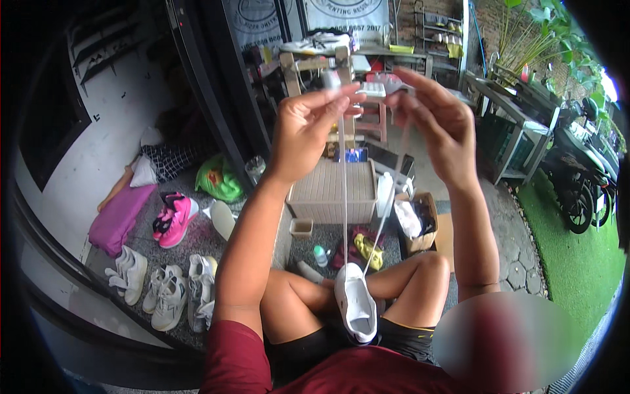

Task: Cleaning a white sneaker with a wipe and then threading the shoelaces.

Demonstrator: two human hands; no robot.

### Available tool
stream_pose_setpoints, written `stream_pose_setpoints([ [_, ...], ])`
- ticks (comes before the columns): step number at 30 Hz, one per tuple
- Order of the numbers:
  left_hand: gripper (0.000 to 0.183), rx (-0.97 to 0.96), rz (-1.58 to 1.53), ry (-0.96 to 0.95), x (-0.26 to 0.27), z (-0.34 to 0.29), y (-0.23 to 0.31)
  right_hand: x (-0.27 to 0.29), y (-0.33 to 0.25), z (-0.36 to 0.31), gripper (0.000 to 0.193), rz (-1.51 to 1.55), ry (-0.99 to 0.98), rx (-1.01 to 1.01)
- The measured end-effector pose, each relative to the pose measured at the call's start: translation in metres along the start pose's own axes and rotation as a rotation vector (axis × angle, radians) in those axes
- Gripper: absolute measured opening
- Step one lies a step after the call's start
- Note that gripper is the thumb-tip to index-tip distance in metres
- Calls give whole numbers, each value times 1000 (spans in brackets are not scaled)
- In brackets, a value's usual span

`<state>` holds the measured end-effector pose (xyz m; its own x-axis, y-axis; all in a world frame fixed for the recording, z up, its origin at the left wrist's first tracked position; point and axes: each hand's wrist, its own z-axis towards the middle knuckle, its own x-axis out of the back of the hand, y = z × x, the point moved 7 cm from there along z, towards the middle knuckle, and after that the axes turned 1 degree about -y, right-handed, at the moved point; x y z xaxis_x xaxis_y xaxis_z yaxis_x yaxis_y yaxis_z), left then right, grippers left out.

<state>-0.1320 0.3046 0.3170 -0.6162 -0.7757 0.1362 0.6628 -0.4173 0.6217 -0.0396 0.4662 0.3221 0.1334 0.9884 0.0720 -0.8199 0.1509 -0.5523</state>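
Observation:
A white sneaker (355, 295) rests in my lap between my crossed legs, toe pointing away from me. From its front, a long white shoelace (344, 190) rises in two taut strands, one to each raised hand. My left hand (314, 128) pinches one strand between thumb and fingers, up in front of me. Opposite it, my right hand (438, 121) is closed on the other strand, its fingertips partly blurred. The two hands are apart, at about the same height.
White shoes (169, 299) and pink shoes (174, 220) stand at the left. Ahead are a beige lidded box (333, 197), a small bottle (320, 256), a yellow cloth (369, 251) and a cardboard box (425, 240). A motorbike (581, 177) stands at the far right.

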Motion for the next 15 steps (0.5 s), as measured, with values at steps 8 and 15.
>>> stream_pose_setpoints([
  [8,69,-197,55,72,9,57,39,-9,-4,50,75,-15,3,143],
  [15,66,-230,153,113,8,63,43,-13,-7,72,74,-5,-19,169],
])
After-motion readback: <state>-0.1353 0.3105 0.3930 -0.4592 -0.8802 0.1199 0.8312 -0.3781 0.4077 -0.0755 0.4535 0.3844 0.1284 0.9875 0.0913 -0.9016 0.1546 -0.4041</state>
